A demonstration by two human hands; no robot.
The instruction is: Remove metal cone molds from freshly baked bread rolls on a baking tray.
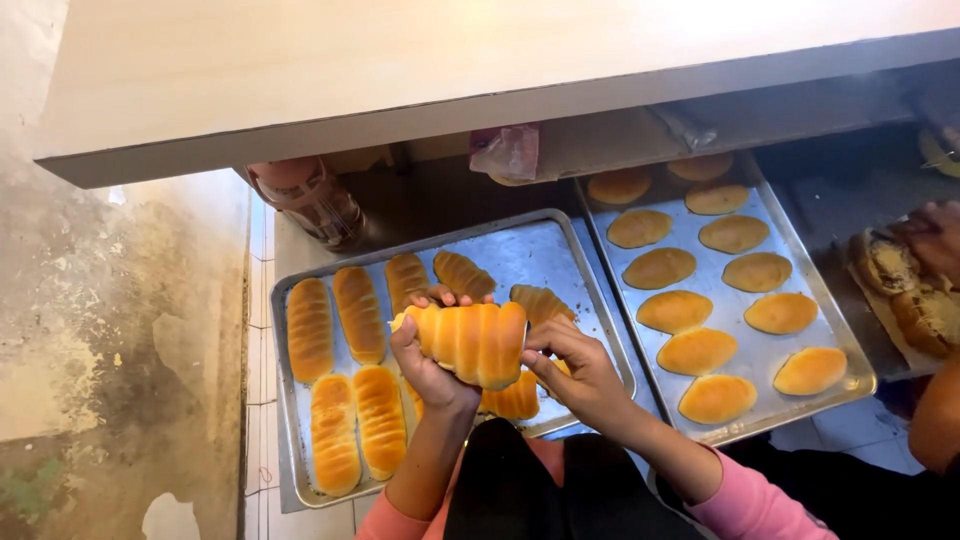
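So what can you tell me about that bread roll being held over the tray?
The roll is a long golden-brown bun, glossy on top, with ridges across it like a coil. It looks soft and baked. It lies roughly level above the left tray, lifted clear of the other rolls. The left hand grips its left end from below; the right hand touches its right end with the fingertips.

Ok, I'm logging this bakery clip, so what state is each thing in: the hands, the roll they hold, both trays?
Left hand: closed around the ridged golden bread roll, lifted above the tray.
Right hand: fingers pinching that roll's right end.
Left metal baking tray: partly filled with ridged long rolls, bare at the upper right.
Right metal baking tray: filled with smooth oval buns in two rows.
Another person's hand: on filled buns at the right edge.
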